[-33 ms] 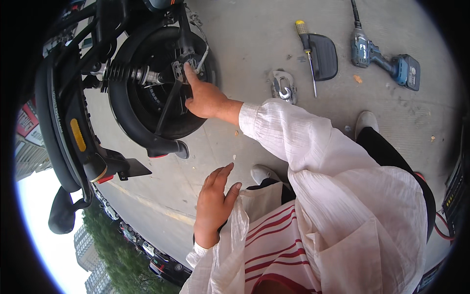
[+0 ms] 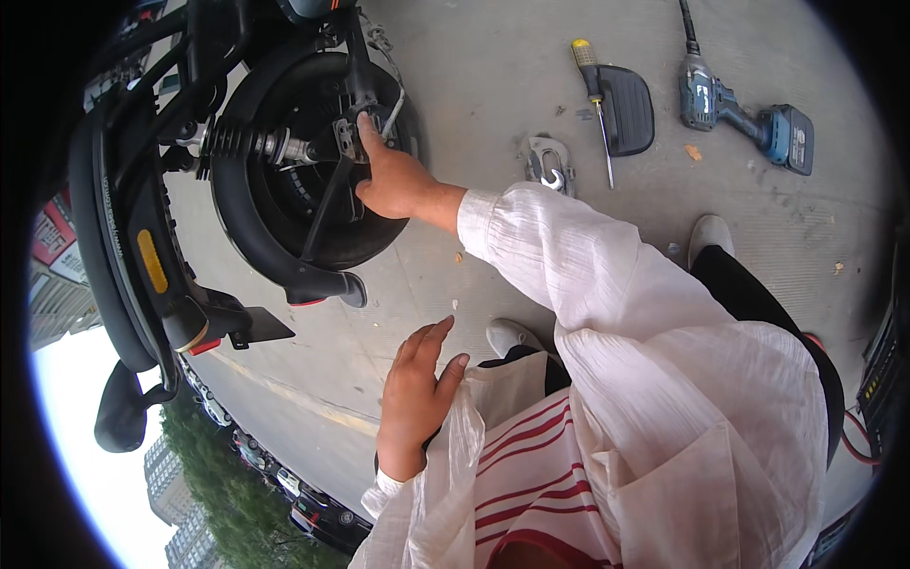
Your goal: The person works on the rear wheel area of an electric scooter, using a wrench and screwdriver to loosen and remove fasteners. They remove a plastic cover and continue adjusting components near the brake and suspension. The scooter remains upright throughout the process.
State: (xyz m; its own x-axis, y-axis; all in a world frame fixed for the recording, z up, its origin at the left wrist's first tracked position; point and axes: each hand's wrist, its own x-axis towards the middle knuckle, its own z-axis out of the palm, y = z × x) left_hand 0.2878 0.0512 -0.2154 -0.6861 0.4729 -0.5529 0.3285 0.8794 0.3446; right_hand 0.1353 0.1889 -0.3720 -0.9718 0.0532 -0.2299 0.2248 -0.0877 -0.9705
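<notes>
My right hand [image 2: 400, 180] reaches to the rear wheel [image 2: 294, 213] of a black scooter. Its index finger is stretched out, and the tip rests at the metal bracket [image 2: 349, 139] by the wheel's hub. The thumb stands apart, lower down; the other fingers are mostly hidden. A black bar [image 2: 325, 211] runs down from the bracket across the wheel to the mudguard [image 2: 313, 282]. My left hand [image 2: 415, 398] hovers in front of my body, fingers extended and thumb apart, holding nothing.
On the concrete lie a yellow-handled screwdriver [image 2: 604, 142], a black footrest-like pad [image 2: 630, 112], a metal bracket with an open-end wrench [image 2: 551, 178], and a blue cordless impact wrench [image 2: 749, 123]. The shock absorber [image 2: 248, 144] and mirror [image 2: 118, 417] stick out at left. My shoes [image 2: 709, 235] stand nearby.
My right hand has shifted slightly up and left, its index fingertip a little higher on the bracket. My left hand has hardly moved.
</notes>
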